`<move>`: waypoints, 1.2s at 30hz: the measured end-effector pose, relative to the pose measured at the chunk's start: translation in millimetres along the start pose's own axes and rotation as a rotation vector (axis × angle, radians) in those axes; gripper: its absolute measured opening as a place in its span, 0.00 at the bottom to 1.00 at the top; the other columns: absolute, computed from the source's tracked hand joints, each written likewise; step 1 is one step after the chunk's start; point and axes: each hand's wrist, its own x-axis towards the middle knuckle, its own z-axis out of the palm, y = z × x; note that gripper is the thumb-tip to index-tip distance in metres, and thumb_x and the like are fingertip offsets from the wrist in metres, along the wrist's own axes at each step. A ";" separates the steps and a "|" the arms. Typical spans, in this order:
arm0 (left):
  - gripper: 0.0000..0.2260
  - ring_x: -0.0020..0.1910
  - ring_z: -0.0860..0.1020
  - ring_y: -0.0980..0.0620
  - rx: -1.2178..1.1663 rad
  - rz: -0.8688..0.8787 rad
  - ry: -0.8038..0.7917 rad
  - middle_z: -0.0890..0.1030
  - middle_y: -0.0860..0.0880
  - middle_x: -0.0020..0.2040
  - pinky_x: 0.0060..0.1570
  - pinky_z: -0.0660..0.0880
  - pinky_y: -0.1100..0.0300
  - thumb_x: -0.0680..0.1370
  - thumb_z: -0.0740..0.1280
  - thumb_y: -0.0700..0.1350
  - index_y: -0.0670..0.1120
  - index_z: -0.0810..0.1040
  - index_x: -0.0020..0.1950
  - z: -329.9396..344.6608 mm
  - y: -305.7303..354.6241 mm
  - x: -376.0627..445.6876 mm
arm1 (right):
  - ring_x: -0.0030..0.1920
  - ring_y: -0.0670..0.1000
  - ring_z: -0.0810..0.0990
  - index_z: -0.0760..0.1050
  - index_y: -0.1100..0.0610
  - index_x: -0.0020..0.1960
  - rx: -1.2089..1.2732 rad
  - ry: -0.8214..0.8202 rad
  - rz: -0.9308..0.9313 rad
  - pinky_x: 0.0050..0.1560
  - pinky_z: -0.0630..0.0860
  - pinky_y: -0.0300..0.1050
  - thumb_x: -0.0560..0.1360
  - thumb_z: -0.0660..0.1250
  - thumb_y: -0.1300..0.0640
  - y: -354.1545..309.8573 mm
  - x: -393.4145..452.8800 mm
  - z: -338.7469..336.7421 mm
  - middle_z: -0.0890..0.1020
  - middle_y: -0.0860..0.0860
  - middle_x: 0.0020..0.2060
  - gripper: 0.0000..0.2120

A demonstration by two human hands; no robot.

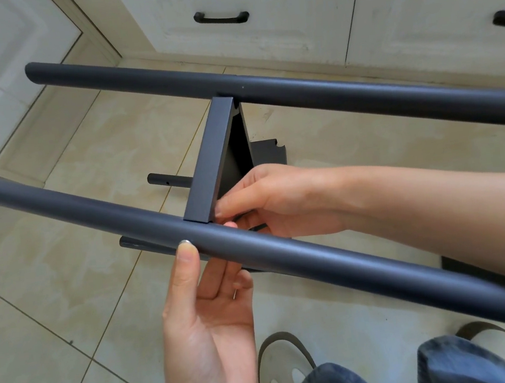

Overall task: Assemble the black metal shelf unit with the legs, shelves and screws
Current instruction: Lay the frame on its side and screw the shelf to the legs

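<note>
Near leg [284, 257]: long tube, axis running from upper left to lower right across my view, held up off the floor. Far leg [265, 93] lies roughly parallel, further from me. The shelf [209, 158] stands on edge between the two, its near corner touching the near leg, its far corner at the far leg.

Left hand [207, 328]: palm up beneath the near leg, thumb lying over the top of the tube, tip pressing on a small silver screw head [185, 241]. The other fingers pass under the tube; cannot see how tightly they curl.

Right hand [280, 200]: reaches in from the right on the far side of the near leg, fingertips together against the shelf's near corner. Whether they pinch something small there, I cannot tell.

Judgement: the screw must run crosswise through the tube into the shelf corner, so hole and corner need to line up. Right hand is nearer the corner.

Below: pale tiled floor [69, 306], two more dark tubes lying on it. White cabinets [256, 17] with dark handles behind.
</note>
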 end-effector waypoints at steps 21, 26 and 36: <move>0.22 0.45 0.84 0.54 0.001 0.071 0.002 0.86 0.43 0.53 0.51 0.74 0.59 0.72 0.69 0.52 0.44 0.81 0.63 -5.9 -9.4 -3.9 | 0.41 0.43 0.80 0.84 0.51 0.46 -0.893 0.771 -0.408 0.46 0.77 0.38 0.78 0.66 0.55 -68.3 -102.4 -33.1 0.84 0.44 0.40 0.08; 0.19 0.41 0.84 0.56 0.039 0.114 0.008 0.86 0.49 0.46 0.48 0.75 0.61 0.72 0.69 0.50 0.45 0.81 0.61 -5.7 -9.2 -5.7 | 0.46 0.46 0.79 0.81 0.51 0.54 -0.981 0.856 -0.286 0.48 0.73 0.40 0.80 0.64 0.55 -62.3 -96.1 -41.2 0.78 0.39 0.41 0.08; 0.21 0.49 0.85 0.51 0.157 0.089 -0.159 0.86 0.44 0.54 0.52 0.75 0.56 0.75 0.66 0.50 0.49 0.75 0.69 -5.3 -3.7 -14.7 | 0.44 0.54 0.83 0.82 0.57 0.46 -0.998 0.850 -0.122 0.47 0.77 0.46 0.80 0.63 0.46 -62.2 -83.1 -51.5 0.85 0.53 0.40 0.16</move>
